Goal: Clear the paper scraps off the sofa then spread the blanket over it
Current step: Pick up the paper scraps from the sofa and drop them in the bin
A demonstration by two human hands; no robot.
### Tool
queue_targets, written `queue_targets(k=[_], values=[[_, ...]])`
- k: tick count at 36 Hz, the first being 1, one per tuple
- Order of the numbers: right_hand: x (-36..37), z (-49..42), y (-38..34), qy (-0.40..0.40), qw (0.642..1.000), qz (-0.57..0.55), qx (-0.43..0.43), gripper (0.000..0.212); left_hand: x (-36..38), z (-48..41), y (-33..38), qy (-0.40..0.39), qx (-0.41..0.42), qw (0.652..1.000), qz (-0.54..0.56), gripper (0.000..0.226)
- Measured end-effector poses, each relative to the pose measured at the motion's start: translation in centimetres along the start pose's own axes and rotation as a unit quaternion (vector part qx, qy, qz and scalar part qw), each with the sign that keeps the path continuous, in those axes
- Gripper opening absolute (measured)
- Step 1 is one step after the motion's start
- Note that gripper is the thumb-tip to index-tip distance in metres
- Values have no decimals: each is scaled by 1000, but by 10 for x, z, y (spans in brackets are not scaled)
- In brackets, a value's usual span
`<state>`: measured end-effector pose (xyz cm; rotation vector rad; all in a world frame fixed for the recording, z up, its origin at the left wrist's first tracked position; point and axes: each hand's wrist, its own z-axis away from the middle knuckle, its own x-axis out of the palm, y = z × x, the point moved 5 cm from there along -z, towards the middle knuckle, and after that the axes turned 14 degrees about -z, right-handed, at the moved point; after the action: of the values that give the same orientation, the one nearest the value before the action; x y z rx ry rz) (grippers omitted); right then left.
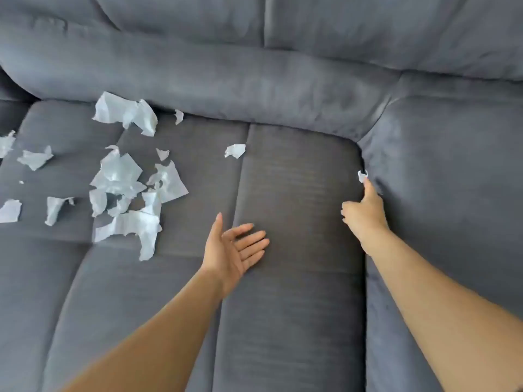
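The grey sofa (325, 29) fills the whole frame. Its padded back roll (226, 77) runs across the upper half. The ribbed seat cushion (297, 306) occupies the centre and lower part of the frame. A raised side section (452, 179) takes up the right side, and it meets the seat cushion along a seam that runs down from the centre right.

Two bare forearms enter from the bottom edge, one at lower left and one at lower right.

The paper scraps (124, 182) lie on the seat cushion in the left third of the frame. Most of them overlap in one loose cluster at centre left. A large crumpled piece (124, 113) lies above the cluster, just beside the back roll. Further pieces lie near the left edge (35, 158). One isolated scrap (235, 150) lies apart, toward the upper centre.

The left grip (235, 250) is positioned at centre frame over the seat cushion. It is wide, with palm exposed and fingers straight, and it holds nothing.

The right grip (365, 210) is at centre right, at the seam. Most fingers are curled. One digit extends upward and touches a small scrap (362, 176) lodged in the seam. Whether that scrap is pinched or only touched cannot be told.
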<state>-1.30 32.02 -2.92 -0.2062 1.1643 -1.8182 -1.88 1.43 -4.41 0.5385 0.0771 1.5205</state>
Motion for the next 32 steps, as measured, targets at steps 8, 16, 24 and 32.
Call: queue_targets(k=[8, 16, 24, 32], values=[[20, -41, 25, 132, 983, 94, -83, 66, -17, -50, -19, 104, 9, 995, -7, 88], [25, -18, 18, 187, 957, 130, -178, 54, -17, -56, -20, 145, -28, 989, -18, 93], [102, 115, 24, -101, 938, 62, -325, 26, -10, -48, -15, 138, -18, 990, -31, 88], [143, 162, 29, -235, 902, 277, -231, 12, -13, -7, -8, -36, 5, 999, -22, 67]])
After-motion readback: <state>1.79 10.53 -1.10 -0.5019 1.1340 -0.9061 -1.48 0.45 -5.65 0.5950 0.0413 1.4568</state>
